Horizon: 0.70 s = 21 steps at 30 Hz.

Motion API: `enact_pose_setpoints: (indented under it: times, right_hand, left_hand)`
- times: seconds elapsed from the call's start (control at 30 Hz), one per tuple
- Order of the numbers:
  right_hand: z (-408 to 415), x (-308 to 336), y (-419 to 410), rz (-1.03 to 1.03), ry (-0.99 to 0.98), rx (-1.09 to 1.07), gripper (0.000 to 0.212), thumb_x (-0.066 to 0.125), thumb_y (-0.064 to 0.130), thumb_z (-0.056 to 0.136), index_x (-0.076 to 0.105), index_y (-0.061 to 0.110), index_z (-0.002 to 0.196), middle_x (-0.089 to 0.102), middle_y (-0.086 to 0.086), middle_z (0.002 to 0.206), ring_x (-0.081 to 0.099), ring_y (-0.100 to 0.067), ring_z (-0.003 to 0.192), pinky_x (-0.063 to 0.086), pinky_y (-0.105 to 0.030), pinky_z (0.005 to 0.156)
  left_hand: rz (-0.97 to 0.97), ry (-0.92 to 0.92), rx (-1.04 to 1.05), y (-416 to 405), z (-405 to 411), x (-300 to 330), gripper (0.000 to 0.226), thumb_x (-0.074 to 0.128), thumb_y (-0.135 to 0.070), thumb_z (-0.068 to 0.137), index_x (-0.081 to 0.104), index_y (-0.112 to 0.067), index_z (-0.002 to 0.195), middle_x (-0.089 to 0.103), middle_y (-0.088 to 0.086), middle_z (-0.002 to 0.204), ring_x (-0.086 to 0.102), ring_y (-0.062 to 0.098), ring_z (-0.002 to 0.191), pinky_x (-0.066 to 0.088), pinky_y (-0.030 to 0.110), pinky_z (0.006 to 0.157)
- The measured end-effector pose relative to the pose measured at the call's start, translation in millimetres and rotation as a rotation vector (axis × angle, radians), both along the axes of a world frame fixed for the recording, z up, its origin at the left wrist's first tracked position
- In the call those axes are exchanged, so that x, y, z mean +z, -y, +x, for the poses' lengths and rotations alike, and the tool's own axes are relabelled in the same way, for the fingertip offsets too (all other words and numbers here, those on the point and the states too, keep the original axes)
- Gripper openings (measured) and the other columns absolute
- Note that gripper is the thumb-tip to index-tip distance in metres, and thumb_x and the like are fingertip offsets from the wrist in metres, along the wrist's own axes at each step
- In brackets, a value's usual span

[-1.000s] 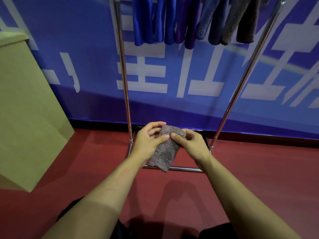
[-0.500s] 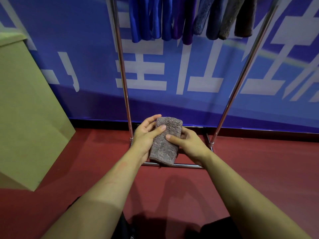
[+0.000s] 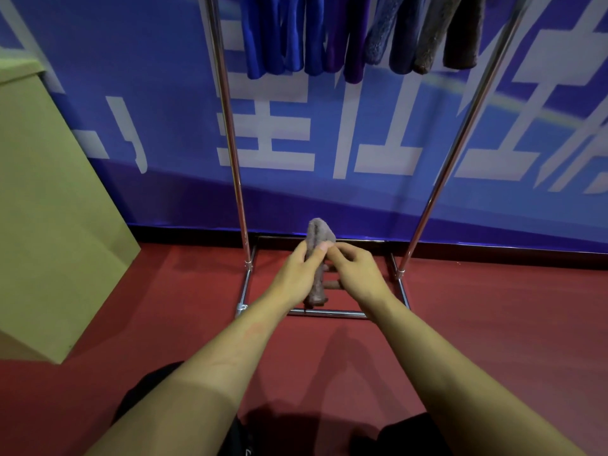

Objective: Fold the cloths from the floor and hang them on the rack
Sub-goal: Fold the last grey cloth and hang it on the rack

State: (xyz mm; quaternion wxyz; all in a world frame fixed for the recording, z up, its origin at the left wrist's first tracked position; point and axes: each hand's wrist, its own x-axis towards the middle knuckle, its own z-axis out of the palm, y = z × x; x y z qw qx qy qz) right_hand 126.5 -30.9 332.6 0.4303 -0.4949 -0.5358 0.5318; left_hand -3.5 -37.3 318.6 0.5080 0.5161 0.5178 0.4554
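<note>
Fingers (image 3: 324, 247) of both our hands pinch the folded grey cloth (image 3: 318, 235) upright before the rack (image 3: 230, 133); several cloths (image 3: 358, 31) hang above already, and we judge this one awaits hanging.

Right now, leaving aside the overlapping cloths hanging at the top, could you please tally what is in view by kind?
hands: 2, both on the cloth
grey cloth: 1, held between them
rack uprights: 2
cardboard box: 1
Total: 6
</note>
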Motion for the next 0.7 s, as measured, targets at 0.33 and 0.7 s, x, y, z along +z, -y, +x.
enact_pose_setpoints:
  times: [0.33,0.7]
  right_hand:
    - [-2.2,-0.4,3.3,0.101,0.12,0.052,0.032,0.057,0.039,0.1,0.069,0.023,0.125,0.074,0.007,0.117,0.068,-0.006,0.111,0.053,-0.044,0.103]
    - [-31.1,-6.4,25.3,-0.141,-0.195,0.162,0.085,0.046,0.075,0.088,0.026,0.031,0.159,0.026,0.01,0.166,0.023,-0.008,0.152,0.017,-0.045,0.127]
  left_hand:
    - [0.1,-0.235,0.037,1.7,-13.7,2.9,0.03,0.041,-0.037,0.106,0.065,-0.028,0.121,0.071,-0.009,0.116,0.064,0.008,0.114,0.046,0.022,0.1]
    - [-0.042,0.066,-0.08,10.6,10.5,-5.4,0.067,0.024,-0.077,0.093,0.014,-0.051,0.154,0.004,-0.031,0.16,0.004,-0.007,0.148,0.007,0.028,0.123]
